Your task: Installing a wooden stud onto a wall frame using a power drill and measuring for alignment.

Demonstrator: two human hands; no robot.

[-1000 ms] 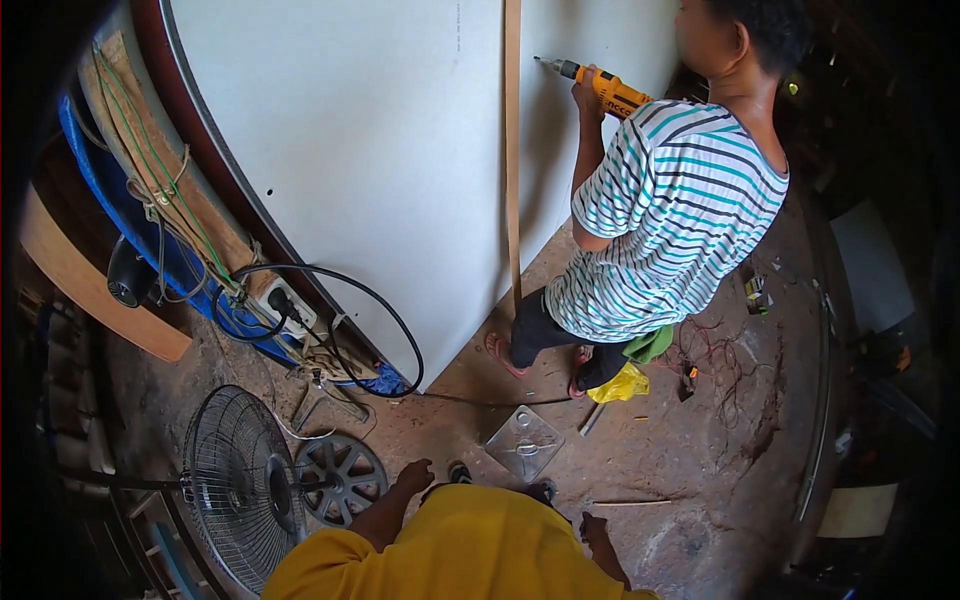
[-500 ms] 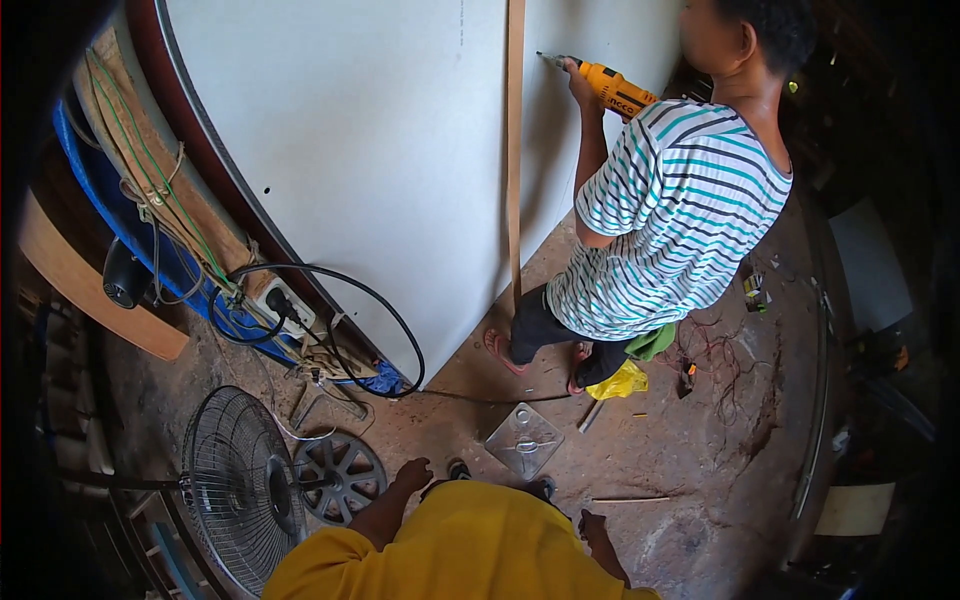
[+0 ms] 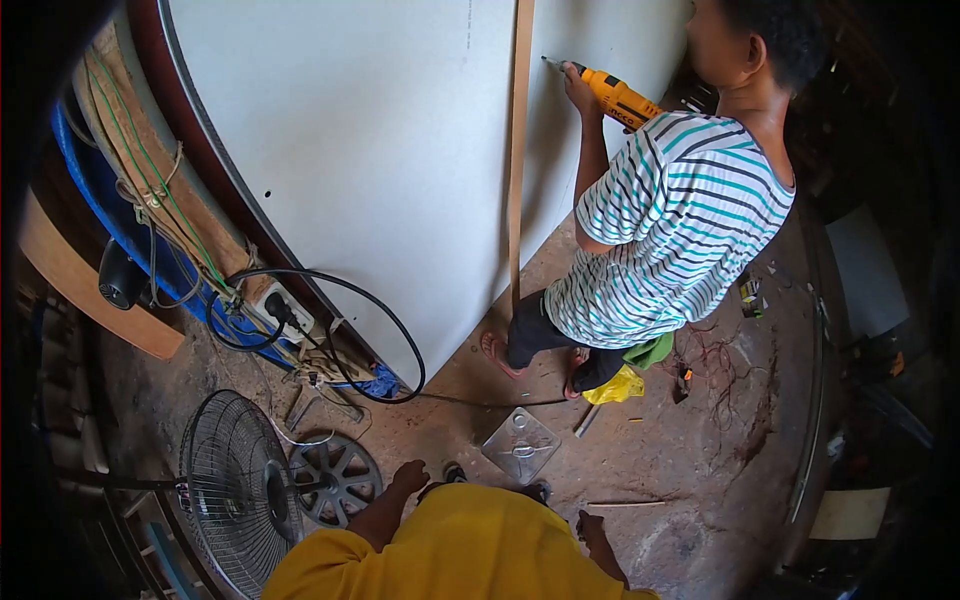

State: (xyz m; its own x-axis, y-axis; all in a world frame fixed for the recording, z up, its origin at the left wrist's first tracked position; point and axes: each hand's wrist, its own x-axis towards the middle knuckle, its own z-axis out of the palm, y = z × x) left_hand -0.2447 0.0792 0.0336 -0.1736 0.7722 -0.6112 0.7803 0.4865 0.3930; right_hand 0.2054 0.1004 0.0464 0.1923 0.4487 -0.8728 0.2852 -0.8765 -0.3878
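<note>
My left hand (image 3: 409, 476) hangs at my side near the round spoked fan base, its fingers loosely curled and a little apart, with nothing seen in it. On the other side, my right hand (image 3: 591, 524) hangs low by a thin stick (image 3: 627, 503) on the floor; it looks empty, its fingers partly hidden from above. Ahead, a person in a striped shirt (image 3: 690, 215) holds a yellow power drill (image 3: 618, 98). The drill's bit points at a large white panel (image 3: 370, 180), beside an upright wooden strip (image 3: 518, 150).
A caged fan (image 3: 235, 490) stands at my left over its base (image 3: 337, 482). A power strip (image 3: 278, 312) with a looped black cable (image 3: 395, 310) hangs by the panel. Before my feet lies a square clear lid-like piece (image 3: 521, 446). Wires (image 3: 720, 375) and a yellow bag (image 3: 617, 385) litter the floor.
The view has shifted slightly. The person has turned a little, with the drill still held near the panel. My hands hang much as before.
</note>
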